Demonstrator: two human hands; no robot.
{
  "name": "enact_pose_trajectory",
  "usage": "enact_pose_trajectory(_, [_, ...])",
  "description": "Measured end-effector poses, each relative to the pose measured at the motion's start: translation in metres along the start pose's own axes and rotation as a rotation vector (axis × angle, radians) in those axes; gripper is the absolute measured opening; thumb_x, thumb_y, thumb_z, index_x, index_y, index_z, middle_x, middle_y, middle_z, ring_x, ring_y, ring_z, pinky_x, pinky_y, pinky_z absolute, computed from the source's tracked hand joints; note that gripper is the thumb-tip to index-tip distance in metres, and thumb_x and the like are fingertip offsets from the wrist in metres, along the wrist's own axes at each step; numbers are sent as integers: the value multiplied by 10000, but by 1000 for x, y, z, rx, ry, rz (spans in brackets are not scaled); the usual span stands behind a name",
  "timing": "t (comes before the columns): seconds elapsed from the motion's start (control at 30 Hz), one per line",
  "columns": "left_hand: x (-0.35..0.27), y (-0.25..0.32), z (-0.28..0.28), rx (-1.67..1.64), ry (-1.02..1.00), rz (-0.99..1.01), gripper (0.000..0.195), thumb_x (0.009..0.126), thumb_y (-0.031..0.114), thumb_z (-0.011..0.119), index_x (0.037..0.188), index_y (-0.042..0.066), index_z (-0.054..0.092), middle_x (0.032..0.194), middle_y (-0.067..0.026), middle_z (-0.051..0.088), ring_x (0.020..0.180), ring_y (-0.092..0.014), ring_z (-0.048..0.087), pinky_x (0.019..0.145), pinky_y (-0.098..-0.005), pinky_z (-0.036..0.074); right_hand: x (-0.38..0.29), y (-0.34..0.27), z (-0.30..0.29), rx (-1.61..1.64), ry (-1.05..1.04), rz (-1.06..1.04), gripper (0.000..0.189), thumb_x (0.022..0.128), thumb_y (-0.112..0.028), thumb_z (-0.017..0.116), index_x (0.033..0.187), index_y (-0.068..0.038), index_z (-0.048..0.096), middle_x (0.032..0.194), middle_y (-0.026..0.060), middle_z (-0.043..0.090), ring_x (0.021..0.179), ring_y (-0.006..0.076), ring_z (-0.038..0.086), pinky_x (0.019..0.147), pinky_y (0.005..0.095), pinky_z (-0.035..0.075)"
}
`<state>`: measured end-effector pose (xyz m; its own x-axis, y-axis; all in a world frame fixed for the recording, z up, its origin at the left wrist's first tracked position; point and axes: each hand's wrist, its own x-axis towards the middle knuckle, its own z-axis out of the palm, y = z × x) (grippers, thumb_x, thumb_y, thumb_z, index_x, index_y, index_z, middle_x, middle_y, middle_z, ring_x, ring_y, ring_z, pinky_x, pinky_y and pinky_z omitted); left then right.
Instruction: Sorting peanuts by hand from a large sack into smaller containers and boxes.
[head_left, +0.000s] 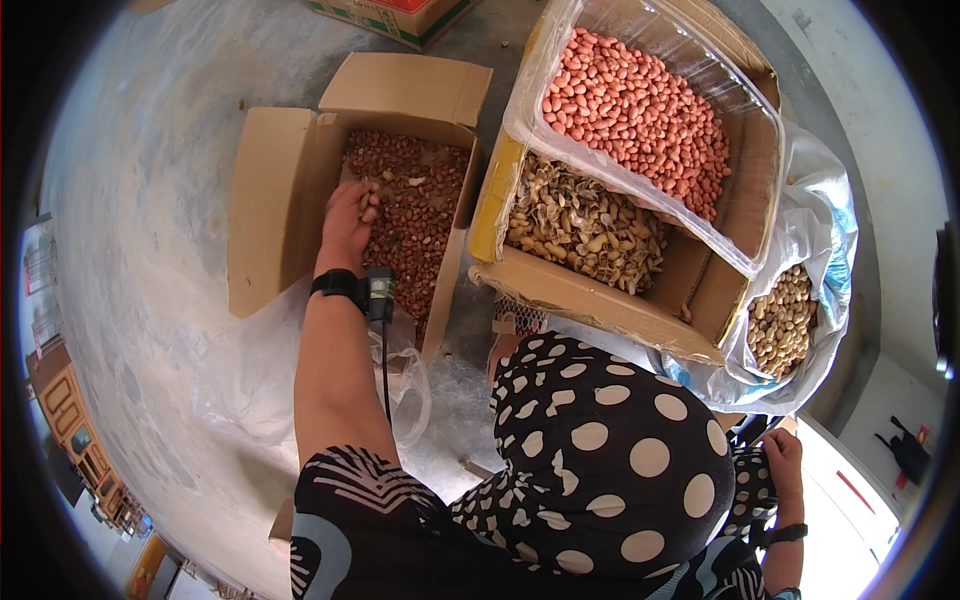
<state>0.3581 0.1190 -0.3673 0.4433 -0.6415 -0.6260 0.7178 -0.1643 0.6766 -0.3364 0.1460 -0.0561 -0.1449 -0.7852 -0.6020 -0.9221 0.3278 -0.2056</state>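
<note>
My left hand (347, 216) reaches over an open cardboard box (281, 202) at the left. Its fingers are curled around a few small brownish pieces, which look like peanuts (365, 201). Below it, dark red shelled peanuts (409, 240) cover the box floor, with a pale shell piece (417, 181) among them. At the far right, my right hand (784, 454) rests by the polka-dot cloth over my leg. Its fingers are bent, and whether they grip anything is hidden.
A larger carton (600, 304) holds empty peanut shells (585, 232). A clear plastic tub (757, 255) of pink-red peanuts (637, 112) rests across its top. Beside it stands a white woven sack (817, 180) of unshelled peanuts (784, 322). A plastic bag (409, 405) lies near my left forearm.
</note>
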Motion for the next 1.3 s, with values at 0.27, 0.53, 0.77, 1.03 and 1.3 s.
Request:
enact_pose_trajectory(0.27, [65,-26,-32,1296,155,592,333,826,72,572,1160,80,565,1010,-194,637,875,-307,632,708,-392,501,5,-4,4,-2,-21,-40,130,822,-77,570,758,34,595,683,64,594,661,139,559,639,263,442])
enact_pose_trajectory(0.53, [41,-43,21,1442,265,364,266,844,128,585,1107,92,592,1034,-205,626,977,-381,591,823,-435,468,0,6,0,-9,14,-33,122,816,-75,568,761,31,594,686,67,598,660,142,562,639,265,444])
enact_pose_trajectory(0.77, [35,-41,5,959,206,245,141,867,108,571,974,45,637,930,-160,642,893,-317,622,775,-378,471,-1,3,-1,-27,12,-11,113,813,-67,564,756,27,590,685,63,595,663,140,555,639,262,442])
enact_pose_trajectory(1.03, [39,-41,30,1327,240,386,245,804,208,644,1019,90,647,940,-175,651,900,-324,624,791,-397,479,0,3,0,-16,6,-25,95,803,-60,571,761,21,598,692,71,599,672,151,567,646,271,446])
enact_pose_trajectory(1.3, [47,-41,10,1009,144,290,198,807,183,622,960,60,652,828,-106,644,736,-222,611,682,-344,485,-1,13,0,-50,25,-41,103,802,-67,575,760,23,601,699,98,606,679,189,572,657,296,450])
